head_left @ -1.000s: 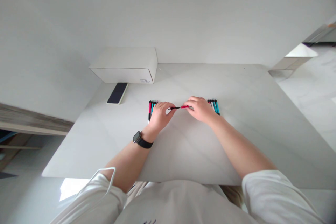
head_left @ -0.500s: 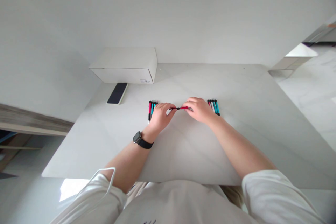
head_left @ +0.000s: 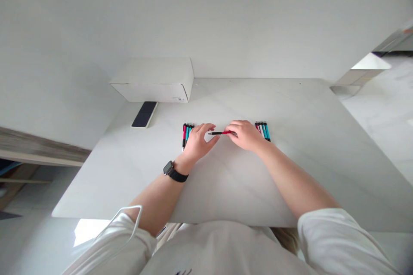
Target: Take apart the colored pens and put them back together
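Note:
A red and black pen lies crosswise between my hands over the white table. My right hand is closed on its right end. My left hand, with a black watch on its wrist, has its fingers spread just left of the pen's tip, apart from it. A small row of red and teal pens lies beside my left hand. Another row of pens lies just right of my right hand.
A white cardboard box stands at the table's far left against the wall. A dark phone lies face up in front of it. The table's near edge runs close to my body, and floor shows at right.
My left hand has let go of the pen's left end and opened its fingers. My right hand still holds the pen in nearly the same place.

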A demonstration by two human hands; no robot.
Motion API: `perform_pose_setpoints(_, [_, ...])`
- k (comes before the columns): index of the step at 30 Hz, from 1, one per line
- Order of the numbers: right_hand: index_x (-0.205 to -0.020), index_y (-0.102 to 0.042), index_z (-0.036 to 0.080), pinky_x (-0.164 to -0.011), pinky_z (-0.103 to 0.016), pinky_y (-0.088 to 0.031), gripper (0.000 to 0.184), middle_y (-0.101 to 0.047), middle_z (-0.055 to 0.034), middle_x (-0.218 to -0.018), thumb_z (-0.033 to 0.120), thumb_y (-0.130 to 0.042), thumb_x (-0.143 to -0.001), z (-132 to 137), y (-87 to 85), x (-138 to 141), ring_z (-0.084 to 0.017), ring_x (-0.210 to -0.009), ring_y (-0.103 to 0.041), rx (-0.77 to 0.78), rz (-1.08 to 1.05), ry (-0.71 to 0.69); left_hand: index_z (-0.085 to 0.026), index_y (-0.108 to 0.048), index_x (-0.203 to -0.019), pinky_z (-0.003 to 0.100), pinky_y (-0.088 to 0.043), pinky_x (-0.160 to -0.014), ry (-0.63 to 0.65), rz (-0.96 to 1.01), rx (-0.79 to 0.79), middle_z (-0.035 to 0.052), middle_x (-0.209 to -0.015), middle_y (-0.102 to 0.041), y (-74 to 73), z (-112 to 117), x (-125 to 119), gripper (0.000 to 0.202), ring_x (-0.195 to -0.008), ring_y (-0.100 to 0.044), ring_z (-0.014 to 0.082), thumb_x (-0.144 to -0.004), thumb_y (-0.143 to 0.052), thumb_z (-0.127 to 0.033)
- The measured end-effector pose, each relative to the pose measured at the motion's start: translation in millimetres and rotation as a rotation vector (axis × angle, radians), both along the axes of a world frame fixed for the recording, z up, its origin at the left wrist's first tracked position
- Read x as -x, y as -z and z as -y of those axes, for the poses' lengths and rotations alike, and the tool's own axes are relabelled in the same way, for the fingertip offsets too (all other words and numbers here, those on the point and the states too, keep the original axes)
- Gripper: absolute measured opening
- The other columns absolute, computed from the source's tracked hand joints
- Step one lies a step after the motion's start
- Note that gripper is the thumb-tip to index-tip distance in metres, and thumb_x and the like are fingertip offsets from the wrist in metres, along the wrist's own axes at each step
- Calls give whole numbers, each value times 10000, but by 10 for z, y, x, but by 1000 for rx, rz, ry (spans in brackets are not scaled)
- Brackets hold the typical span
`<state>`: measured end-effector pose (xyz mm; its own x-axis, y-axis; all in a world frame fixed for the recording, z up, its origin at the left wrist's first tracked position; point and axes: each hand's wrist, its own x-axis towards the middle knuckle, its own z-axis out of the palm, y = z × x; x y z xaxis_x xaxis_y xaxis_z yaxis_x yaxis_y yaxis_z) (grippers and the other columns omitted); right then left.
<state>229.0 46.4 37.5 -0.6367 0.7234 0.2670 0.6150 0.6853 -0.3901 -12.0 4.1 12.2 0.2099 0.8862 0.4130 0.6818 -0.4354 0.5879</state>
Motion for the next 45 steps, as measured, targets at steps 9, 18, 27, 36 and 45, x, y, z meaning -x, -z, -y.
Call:
perform_pose_setpoints(9, [-986, -748, 229, -826, -319, -421, 94, -722, -42, -922, 214, -665, -943, -10, -11, -20, -204, -866, -650, 12, 48, -5, -247, -672, -1092, 418, -496, -959, 41, -101, 7, 60, -1085, -723, 55, -7, 5, 133, -1046, -665, 257, -970, -664, -300])
perform_pose_setpoints(18, [-997, -750, 233, -830, -310, -412, 107, -730, -43, -953, 206, -670, -932, -18, -1, -27, -201, -885, -650, 25, 50, -14, -236, -675, -1016, 421, -485, -961, 52, -130, 10, 69, -1066, -714, 76, -17, 18, 143, -1025, -663, 249, -1033, -553, -308])
perform_pose_setpoints(27, [-1001, -749, 232, -826, -306, -411, 116, -730, -41, -953, 198, -661, -932, -18, -6, -23, -198, -886, -652, 17, 53, -12, -248, -680, -1105, 432, -477, -993, 54, -136, 6, 73, -1142, -701, 56, -5, 14, 173, -1079, -649, 251, -1041, -547, -339])
perform_pose_setpoints(36, [-1009, -749, 232, -815, -309, -410, 129, -727, -37, -942, 196, -649, -937, -15, -9, -23, -196, -864, -649, 9, 65, -9, -259, -655, -1208, 444, -473, -1007, 51, -141, -7, 77, -1187, -693, 58, -10, 17, 245, -1119, -632, 270, -991, -643, -371])
perform_pose_setpoints(45, [-991, -743, 222, -829, -312, -414, 109, -725, -46, -943, 209, -645, -945, -6, -26, -16, -201, -877, -650, 24, 85, -2, -255, -657, -1174, 442, -471, -1001, 60, -140, -7, 75, -1141, -694, 26, 4, 9, 223, -1095, -630, 269, -983, -653, -369])
